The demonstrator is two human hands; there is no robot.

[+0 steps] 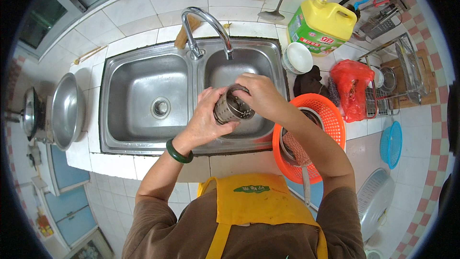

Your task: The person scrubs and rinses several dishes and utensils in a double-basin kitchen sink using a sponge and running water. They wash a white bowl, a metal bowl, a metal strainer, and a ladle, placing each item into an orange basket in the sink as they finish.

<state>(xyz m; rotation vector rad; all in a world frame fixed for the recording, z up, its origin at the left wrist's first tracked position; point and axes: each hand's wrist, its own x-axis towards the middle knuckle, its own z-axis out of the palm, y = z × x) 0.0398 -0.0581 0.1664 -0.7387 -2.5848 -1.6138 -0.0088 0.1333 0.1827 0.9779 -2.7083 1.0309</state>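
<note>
Over the right basin [237,66] of a steel double sink, my left hand [206,113] is wrapped around a perforated metal cylinder [230,109], tilted with an open end facing up. My right hand [260,91] grips its upper rim, the thumb reaching inside the mouth. Small pale bits cling to the inner wall. Whether the right fingers also pinch something dark at the rim, I cannot tell. Behind the cylinder, the chrome faucet [208,16] arches over the right basin, and no water is seen running from it. The left basin [149,93] has a round drain.
An orange plastic basket [336,122] holding a metal strainer sits at the sink's right corner, under my right forearm. White bowls [300,57], a yellow detergent jug [323,21] and a red plastic bag [352,86] stand at the right. A metal basin [67,111] leans at the left.
</note>
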